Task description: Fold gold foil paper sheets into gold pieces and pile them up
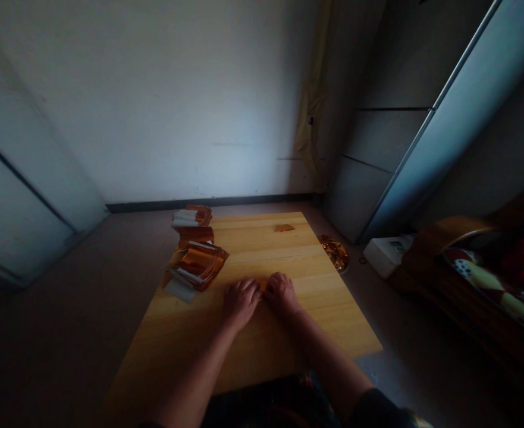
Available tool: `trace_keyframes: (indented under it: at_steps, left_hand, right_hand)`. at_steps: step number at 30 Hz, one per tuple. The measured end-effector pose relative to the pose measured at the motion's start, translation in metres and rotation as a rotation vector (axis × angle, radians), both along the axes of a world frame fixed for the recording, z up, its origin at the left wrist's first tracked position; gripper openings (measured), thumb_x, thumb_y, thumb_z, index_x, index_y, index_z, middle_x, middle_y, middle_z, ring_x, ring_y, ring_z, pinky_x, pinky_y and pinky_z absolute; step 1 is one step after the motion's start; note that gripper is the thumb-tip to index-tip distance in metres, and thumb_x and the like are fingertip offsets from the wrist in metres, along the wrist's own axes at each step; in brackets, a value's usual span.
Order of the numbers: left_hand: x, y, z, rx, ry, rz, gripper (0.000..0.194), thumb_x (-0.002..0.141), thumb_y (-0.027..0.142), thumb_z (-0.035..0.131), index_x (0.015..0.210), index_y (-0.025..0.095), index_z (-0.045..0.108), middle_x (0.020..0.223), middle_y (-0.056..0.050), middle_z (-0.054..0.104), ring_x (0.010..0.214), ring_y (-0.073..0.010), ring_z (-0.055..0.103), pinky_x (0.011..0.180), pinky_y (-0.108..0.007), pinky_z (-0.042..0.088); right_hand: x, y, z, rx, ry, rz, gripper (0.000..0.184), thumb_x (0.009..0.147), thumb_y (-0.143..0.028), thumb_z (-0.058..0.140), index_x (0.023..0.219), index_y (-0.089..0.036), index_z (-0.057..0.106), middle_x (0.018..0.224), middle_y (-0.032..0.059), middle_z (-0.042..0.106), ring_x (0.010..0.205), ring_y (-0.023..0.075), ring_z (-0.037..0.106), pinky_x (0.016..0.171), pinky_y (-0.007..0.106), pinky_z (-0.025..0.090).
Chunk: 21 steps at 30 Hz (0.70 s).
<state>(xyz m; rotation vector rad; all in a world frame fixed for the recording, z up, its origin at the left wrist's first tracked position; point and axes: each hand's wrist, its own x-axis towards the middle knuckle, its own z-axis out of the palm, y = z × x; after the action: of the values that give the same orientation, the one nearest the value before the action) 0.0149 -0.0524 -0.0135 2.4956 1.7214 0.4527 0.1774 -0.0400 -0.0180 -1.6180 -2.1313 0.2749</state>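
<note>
Near the middle of the wooden table (262,249), my left hand (241,295) and my right hand (282,292) lie close together, fingers curled down. Between them shows a small piece of copper-orange film (262,289), pressed to the tabletop by both sets of fingertips. Most of it is hidden under the fingers. To the left of my left hand, a loose pile of shiny orange film sheets (203,261) with pale backing lies at the table's left edge. A small flat orange piece (285,227) rests alone toward the far right corner.
Another stack of orange and white sheets (193,216) is at the far left corner. On the floor right of the table lies a heap of crumpled gold-orange film (334,252). A white box (387,255), a wooden seat (449,232) and a tall fridge-like cabinet (389,128) stand at the right.
</note>
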Motion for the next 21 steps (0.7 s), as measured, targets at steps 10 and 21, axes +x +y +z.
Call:
trace_keyframes:
  at_steps: [10,21]
  left_hand:
    - [-0.001,-0.003,-0.003,-0.032,0.024,0.008,0.034,0.086,0.024,0.044,0.118,0.027,0.055,0.135,-0.004,0.051,0.115,-0.0238,0.049,0.095,-0.043,0.037]
    - [-0.001,-0.005,0.000,-0.045,0.047,-0.003,0.037,0.085,0.023,0.044,0.121,0.028,0.051,0.138,-0.004,0.048,0.118,-0.0244,0.047,0.098,-0.045,0.034]
  right_hand:
    - [0.002,0.007,-0.012,0.030,0.043,0.025,0.005,0.076,-0.017,0.060,0.080,-0.020,0.063,0.097,0.0051,0.059,0.090,0.0190,0.049,0.078,0.030,0.036]
    - [0.013,0.009,-0.002,-0.023,0.115,0.159,0.013,0.075,-0.009,0.058,0.080,-0.019,0.066,0.096,0.0044,0.063,0.092,0.0172,0.052,0.082,0.028,0.037]
